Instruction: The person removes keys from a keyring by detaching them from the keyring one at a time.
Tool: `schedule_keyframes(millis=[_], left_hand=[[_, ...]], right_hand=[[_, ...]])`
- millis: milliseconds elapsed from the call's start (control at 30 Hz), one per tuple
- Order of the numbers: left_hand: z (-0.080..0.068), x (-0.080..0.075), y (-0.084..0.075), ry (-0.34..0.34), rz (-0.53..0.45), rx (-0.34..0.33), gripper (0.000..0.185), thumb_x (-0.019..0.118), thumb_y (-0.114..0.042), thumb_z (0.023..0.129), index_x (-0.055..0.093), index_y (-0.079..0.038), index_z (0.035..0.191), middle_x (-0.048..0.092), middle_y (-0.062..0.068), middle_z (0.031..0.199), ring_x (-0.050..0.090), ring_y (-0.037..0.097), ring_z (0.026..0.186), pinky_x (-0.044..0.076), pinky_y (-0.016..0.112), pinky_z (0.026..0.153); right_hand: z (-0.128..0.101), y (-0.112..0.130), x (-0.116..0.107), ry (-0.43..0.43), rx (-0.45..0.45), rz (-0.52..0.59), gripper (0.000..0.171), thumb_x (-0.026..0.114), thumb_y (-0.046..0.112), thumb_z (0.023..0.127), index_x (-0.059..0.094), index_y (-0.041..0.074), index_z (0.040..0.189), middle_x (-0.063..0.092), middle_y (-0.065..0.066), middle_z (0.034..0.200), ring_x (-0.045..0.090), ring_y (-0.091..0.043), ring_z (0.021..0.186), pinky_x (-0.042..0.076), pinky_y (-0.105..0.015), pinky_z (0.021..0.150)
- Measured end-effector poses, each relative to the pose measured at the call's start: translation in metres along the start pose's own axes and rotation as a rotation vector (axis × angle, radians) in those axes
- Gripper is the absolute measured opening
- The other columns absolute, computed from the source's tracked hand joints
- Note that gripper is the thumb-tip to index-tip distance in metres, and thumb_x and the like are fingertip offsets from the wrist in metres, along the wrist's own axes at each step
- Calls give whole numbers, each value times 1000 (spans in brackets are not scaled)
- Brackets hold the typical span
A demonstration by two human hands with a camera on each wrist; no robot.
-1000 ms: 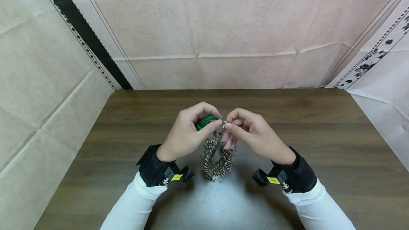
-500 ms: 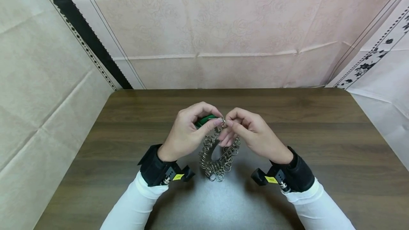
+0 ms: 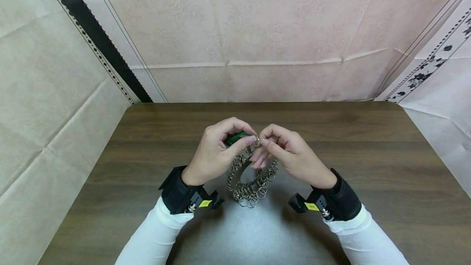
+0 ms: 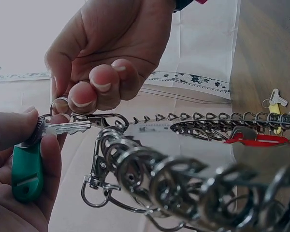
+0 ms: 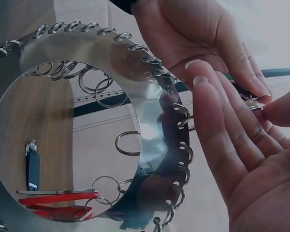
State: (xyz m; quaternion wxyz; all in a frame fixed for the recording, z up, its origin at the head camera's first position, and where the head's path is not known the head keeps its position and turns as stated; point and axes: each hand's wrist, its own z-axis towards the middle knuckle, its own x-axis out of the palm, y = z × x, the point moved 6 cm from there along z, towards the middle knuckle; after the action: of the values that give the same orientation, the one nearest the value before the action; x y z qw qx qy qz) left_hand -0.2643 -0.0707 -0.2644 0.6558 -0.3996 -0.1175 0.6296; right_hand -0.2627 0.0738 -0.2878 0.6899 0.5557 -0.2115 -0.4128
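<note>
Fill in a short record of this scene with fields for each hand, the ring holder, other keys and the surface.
left hand: pinches a green-capped key
right hand: pinches a small split ring at the key's tip
ring holder: flat metal ring, edged with many split rings, hanging between the hands above the table
other keys: red key, yellow key
surface: dark wood table

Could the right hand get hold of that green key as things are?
Probably yes: the right hand pinches a ring beside the green key, with nothing between them. But the left hand grips the key's green head.
</note>
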Motion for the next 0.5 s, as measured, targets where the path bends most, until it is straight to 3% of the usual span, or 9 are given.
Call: schedule_keyframes(millis=[300,500], left_hand=[[0,0,-2,-6,25,36,7,68,-5,87,66,-5,93,67,3,89,60,11,78,49,26,66],[0,1,-5,-3,62,91,10,70,-1,85,66,-5,93,66,3,90,61,11,83,51,28,72]], right_hand=[[0,-2,-1,-38,-28,-37,12,44,5,101,49,-5,97,69,-19,78,70,-25,69,57,-37,62],[0,-2,-2,-68,0,-31,12,44,8,102,50,-2,98,69,-18,79,69,-32,68,57,-40,62]])
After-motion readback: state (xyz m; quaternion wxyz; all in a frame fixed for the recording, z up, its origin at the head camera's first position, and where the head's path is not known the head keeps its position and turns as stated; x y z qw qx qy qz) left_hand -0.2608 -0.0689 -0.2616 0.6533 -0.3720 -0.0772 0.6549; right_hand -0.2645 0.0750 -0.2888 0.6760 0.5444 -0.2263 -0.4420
